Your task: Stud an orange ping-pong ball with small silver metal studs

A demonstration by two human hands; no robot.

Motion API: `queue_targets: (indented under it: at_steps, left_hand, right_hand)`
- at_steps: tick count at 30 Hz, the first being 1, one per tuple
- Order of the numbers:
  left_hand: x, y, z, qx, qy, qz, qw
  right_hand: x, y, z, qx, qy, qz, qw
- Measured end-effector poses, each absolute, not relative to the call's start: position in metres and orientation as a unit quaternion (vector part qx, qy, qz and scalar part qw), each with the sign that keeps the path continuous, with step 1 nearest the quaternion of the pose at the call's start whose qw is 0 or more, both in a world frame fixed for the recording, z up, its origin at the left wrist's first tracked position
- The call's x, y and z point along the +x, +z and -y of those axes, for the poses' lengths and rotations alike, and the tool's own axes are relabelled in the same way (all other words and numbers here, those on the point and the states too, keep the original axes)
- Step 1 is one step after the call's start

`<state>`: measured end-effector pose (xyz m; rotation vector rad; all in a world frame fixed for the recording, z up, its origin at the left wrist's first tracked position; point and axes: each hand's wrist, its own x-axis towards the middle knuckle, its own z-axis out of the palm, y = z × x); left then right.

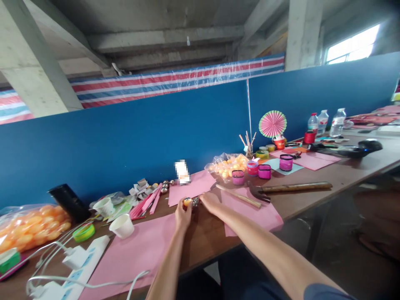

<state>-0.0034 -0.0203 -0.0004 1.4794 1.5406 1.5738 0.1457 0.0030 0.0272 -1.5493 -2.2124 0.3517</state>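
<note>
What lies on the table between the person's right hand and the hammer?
In the head view, a pale wooden stick and pink paper lie between the right hand and the hammer.

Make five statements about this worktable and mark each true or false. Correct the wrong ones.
1. The left hand holds a small orange ball at its fingertips. True.
2. The hammer lies to the left of both hands. False: the hammer lies to the right of the right hand.
3. Three plastic bottles stand in front of the blue partition. True.
4. Nothing is plugged into the power strip. False: white plugs sit in the power strip.
5. The round paper fan lies flat on the table. False: the fan stands upright above a red cup.
</note>
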Motion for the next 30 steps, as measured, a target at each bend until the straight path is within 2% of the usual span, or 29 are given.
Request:
queue_targets:
  at_steps: [9, 15, 30]
  left_hand:
    - [-0.004, -0.003, 0.019, 0.592, 0.551, -0.53, 0.257]
    - [-0.003, -0.002, 0.022, 0.584, 0.549, -0.532, 0.273]
    - [-0.002, -0.001, 0.024, 0.606, 0.536, -0.545, 0.218]
  right_hand:
    - [0.161, 0.022, 0.002, -0.512, 0.204, 0.753, 0.359]
    - [0.167, 0.02, 0.003, -0.486, 0.268, 0.711, 0.431]
    - [0.15, 0.013, 0.009, -0.402, 0.304, 0.719, 0.478]
